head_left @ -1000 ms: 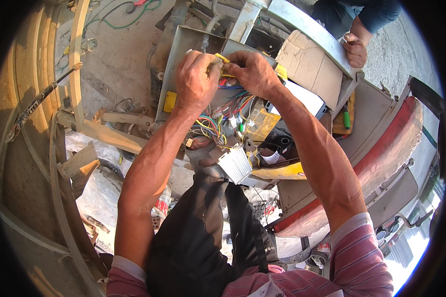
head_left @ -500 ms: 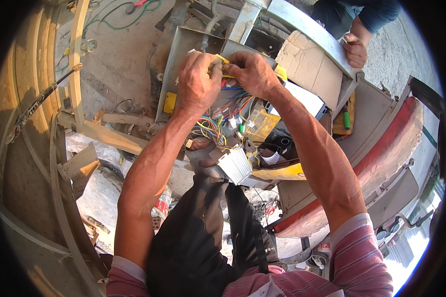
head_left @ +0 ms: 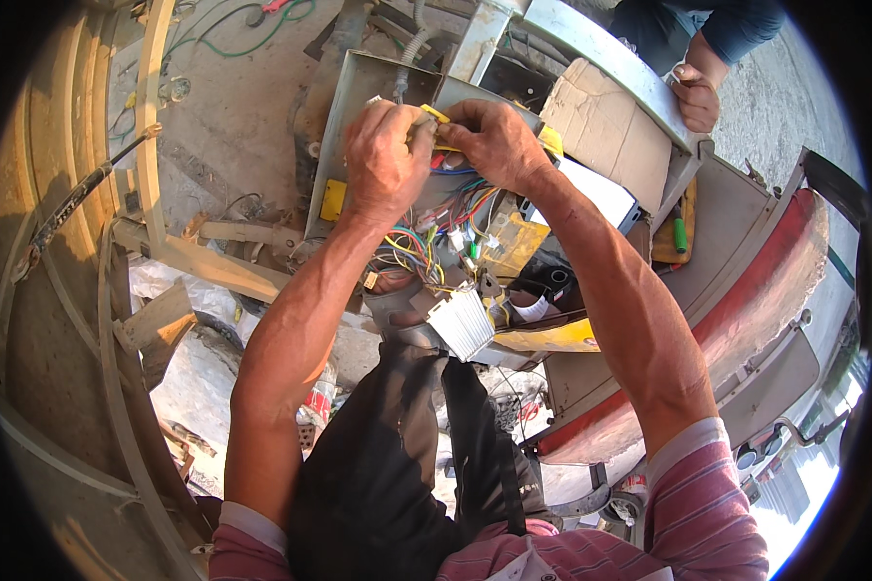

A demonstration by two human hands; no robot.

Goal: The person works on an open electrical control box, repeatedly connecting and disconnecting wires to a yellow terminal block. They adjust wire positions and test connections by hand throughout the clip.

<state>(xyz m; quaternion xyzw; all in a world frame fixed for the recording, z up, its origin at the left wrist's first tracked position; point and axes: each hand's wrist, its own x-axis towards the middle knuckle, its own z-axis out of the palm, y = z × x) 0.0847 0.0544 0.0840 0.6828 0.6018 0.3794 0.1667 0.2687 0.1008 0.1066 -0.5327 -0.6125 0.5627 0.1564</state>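
Above an open metal box (head_left: 331, 126), my two hands come together over a tangle of coloured wires (head_left: 412, 254). A short, narrow yellow strip (head_left: 435, 113) shows between them; its exact kind is unclear. My right hand (head_left: 499, 145) is closed, its thumb and fingers pinching this strip. Thumb and bent forefinger meet on my left hand (head_left: 388, 160), close to the strip's other end, and what they grip is hidden. Below the hands, several white connectors (head_left: 456, 238) hang among the wires. A silver finned module (head_left: 461, 324) lies nearest my legs.
Cardboard (head_left: 606, 121) and a white box (head_left: 591, 205) stand right of the wires. A green-handled tool (head_left: 679, 236) lies farther right. Wooden frame bars (head_left: 148, 126) rise at left. Another person's hand (head_left: 696, 99) rests by the metal frame at upper right.
Both hands stay at nearly the same place, fingers still pinched around the yellow strip. Only a very slight shift of the fingers shows.
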